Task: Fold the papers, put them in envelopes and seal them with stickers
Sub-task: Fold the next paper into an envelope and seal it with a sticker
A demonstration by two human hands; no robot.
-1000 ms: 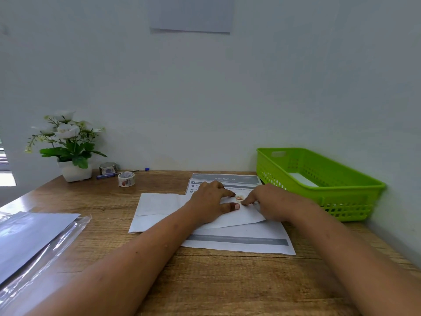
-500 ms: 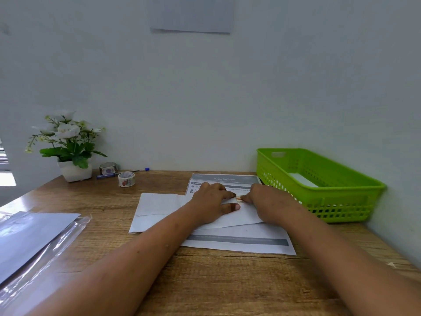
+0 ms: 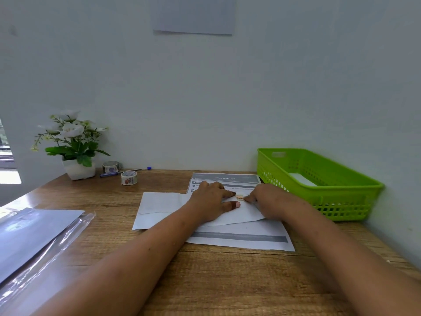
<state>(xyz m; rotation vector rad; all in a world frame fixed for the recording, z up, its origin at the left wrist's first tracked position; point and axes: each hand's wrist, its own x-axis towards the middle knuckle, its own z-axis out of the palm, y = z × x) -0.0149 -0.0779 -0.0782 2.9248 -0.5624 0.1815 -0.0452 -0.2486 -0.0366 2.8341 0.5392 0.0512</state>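
Wooden desk point(image 3: 227, 281) (pale wall point(image 3: 205, 99) beyond): left hand point(image 3: 210, 199) flat on envelope point(image 3: 159, 206), right hand's point(image 3: 271, 199) straight forefinger touching sticker point(image 3: 239, 197).

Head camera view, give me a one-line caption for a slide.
Left hand flattens a white envelope as right hand presses on a sticker, over printed sheets.

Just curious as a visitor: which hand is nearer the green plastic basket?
Right. The right hand presses the white paper envelope just left of the green plastic basket; the left hand rests on the same envelope, farther left, beyond the right hand.
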